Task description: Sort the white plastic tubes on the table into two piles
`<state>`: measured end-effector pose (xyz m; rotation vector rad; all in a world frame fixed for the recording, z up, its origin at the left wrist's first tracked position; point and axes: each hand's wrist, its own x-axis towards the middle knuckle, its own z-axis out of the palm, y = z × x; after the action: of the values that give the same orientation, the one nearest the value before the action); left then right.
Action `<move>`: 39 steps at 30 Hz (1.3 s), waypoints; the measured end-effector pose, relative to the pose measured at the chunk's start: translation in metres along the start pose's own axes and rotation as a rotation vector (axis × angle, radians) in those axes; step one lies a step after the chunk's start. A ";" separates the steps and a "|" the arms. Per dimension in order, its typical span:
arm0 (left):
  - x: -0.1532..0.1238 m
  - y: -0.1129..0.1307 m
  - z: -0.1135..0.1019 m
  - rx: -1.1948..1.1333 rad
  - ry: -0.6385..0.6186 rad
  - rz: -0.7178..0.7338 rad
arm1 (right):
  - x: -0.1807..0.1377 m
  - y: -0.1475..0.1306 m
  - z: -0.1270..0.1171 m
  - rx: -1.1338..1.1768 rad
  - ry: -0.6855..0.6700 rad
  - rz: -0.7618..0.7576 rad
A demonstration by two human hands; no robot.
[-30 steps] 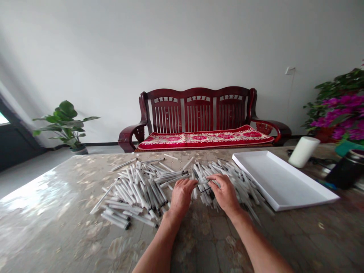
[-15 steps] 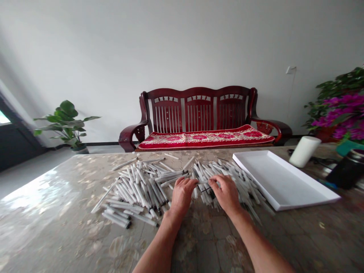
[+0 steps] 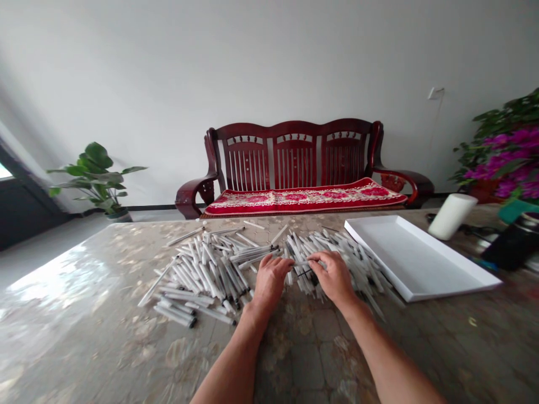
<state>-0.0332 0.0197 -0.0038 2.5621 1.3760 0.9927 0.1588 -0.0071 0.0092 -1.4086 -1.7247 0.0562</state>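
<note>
View dipped slightly; hands barely shifted. Left hand (image 3: 270, 278) and right hand (image 3: 336, 276) pinch one pen (image 3: 301, 263), short of far edge of table (image 3: 113, 359). Probably light, stiff, slick: grip near ends.

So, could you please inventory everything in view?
table: one, brownish, foreground
pens: many, whitish, two table piles
held pen: one, whitish, centre
tray: one, white, right
cylinder: one, white, behind tray
clutter: several, black and teal, right
bench: one, maroon, centre
cover: one, red, on bench
plant: one, green, left
flowers: several, magenta, right
wall: one, whitish, background
fitting: one, white, wall
floor: one, grey, left
door: one, dark, left
left hand: one, bare, at pen
right hand: one, bare, at pen
</note>
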 end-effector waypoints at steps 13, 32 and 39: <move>0.001 -0.005 0.002 -0.054 -0.064 -0.044 | 0.001 0.005 0.002 -0.043 -0.009 0.059; 0.002 -0.016 -0.010 -0.267 0.248 -0.394 | 0.005 0.025 -0.008 0.276 0.520 0.394; 0.010 -0.007 0.001 -1.313 0.445 -0.703 | -0.004 0.006 -0.002 0.000 0.201 0.075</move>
<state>-0.0338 0.0325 -0.0020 0.8752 0.9522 1.5552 0.1643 -0.0095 0.0048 -1.4285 -1.5075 -0.0431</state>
